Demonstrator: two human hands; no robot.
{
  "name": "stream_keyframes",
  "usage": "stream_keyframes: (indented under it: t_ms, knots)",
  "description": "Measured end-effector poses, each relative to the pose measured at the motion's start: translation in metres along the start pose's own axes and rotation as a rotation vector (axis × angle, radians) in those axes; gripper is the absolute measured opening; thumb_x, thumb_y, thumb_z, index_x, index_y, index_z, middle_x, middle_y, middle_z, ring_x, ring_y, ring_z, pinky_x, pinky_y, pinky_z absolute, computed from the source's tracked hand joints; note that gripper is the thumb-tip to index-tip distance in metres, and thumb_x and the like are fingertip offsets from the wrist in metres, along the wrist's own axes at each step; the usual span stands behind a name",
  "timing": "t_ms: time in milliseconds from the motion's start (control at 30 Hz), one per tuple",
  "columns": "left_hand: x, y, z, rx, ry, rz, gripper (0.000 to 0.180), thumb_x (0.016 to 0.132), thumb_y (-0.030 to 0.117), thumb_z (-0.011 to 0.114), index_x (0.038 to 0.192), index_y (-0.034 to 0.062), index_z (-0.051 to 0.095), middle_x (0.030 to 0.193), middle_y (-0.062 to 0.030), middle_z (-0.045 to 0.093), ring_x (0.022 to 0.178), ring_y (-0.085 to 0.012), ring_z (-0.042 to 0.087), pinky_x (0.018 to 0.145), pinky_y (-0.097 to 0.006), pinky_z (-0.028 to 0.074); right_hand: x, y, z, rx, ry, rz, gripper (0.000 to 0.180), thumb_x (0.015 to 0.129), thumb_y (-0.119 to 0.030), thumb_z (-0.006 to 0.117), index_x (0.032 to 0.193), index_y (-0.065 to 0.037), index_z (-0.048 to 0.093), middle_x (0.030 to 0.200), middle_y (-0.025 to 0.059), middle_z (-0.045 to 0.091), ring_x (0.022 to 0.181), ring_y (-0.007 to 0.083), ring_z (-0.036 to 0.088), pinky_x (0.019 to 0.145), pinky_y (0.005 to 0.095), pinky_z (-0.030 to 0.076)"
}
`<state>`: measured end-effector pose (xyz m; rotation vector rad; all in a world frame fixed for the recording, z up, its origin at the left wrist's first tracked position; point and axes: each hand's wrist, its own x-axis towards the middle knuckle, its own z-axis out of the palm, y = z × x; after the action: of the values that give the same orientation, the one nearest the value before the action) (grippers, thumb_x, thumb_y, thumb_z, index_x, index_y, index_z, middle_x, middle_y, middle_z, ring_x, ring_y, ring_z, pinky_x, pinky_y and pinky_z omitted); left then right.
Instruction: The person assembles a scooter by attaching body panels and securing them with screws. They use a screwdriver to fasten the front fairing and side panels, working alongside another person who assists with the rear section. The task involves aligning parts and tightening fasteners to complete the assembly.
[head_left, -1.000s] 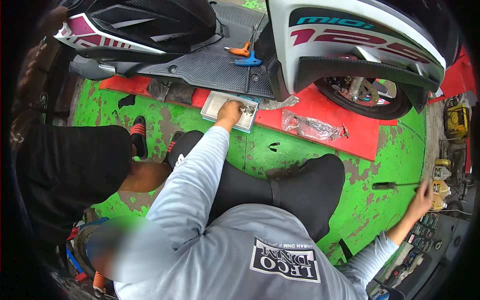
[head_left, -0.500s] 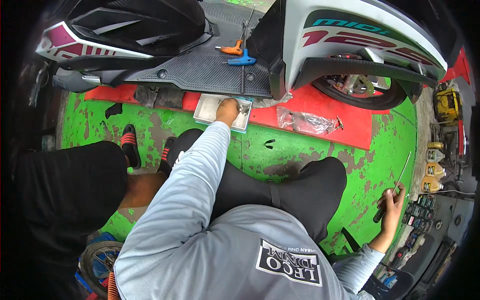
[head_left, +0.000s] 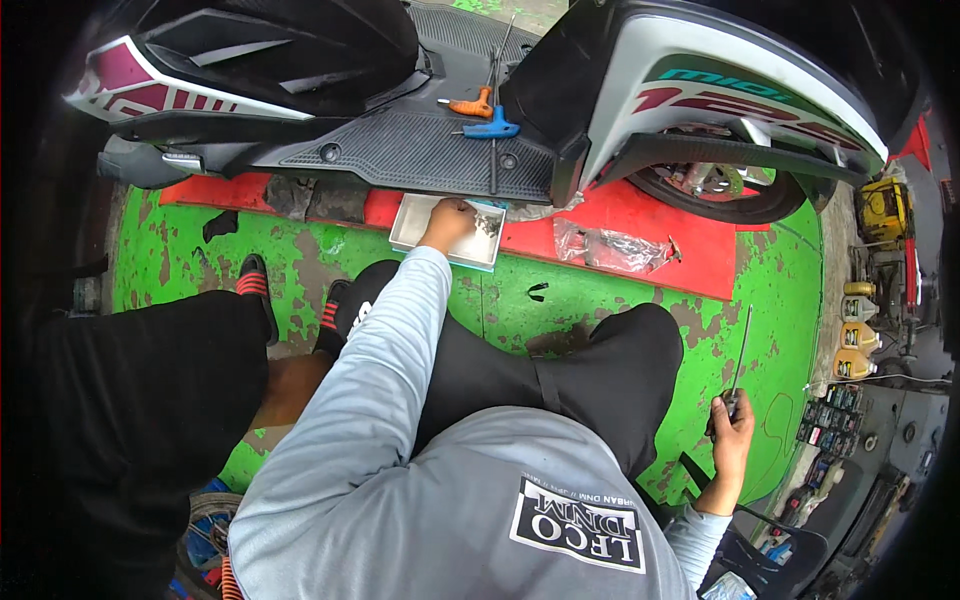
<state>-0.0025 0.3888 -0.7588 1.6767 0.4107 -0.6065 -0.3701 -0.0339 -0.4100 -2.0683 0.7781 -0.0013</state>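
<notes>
At one white tray (head_left: 411, 222), left hand (head_left: 449, 224), grip unclear; right hand (head_left: 733, 432) around one screwdriver (head_left: 742, 350); beyond, two T-handled tools (head_left: 491, 124).

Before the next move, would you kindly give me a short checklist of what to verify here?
1. Long-shafted tool secure in the right hand: ok, fingers wrap its handle.
2. Small parts contained in the white tray: ok for those visible beside the left hand.
3. Part pinched by the left hand: cannot tell, its fingertips are hidden.
4. Footboard free of tools: not ok, the orange T-handle tool and blue T-handle tool lie on it.
5. Floor free of loose items: not ok, a small black piece lies there.
</notes>
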Motion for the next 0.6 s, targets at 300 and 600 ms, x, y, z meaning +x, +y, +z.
stream_keyframes:
  t_ms: [300, 600]
  knots:
    - [-0.010, 0.013, 0.000, 0.756, 0.107, 0.267, 0.022, 0.085, 0.029, 0.069, 0.103, 0.0236, 0.080, 0.112, -0.0088, 0.073, 0.109, -0.0312, 0.068, 0.096, -0.042, 0.054, -0.025, -0.014, 0.026, -0.015, 0.009, 0.060, 0.014, 0.095, -0.009, 0.068, 0.092, -0.005, 0.055, 0.073, -0.0062, 0.047, 0.063, 0.0042, 0.041, 0.055, 0.0236, 0.033]
    - [-0.038, 0.028, 0.008, 0.997, 0.142, 0.388, 0.026, 0.082, 0.025, 0.077, 0.107, 0.0270, 0.077, 0.118, -0.0050, 0.072, 0.112, -0.0282, 0.067, 0.096, -0.041, 0.054, -0.030, -0.037, 0.044, -0.080, 0.009, 0.039, 0.014, 0.091, -0.007, 0.070, 0.090, -0.004, 0.057, 0.072, -0.0049, 0.047, 0.066, 0.0061, 0.042, 0.058, 0.0259, 0.035]
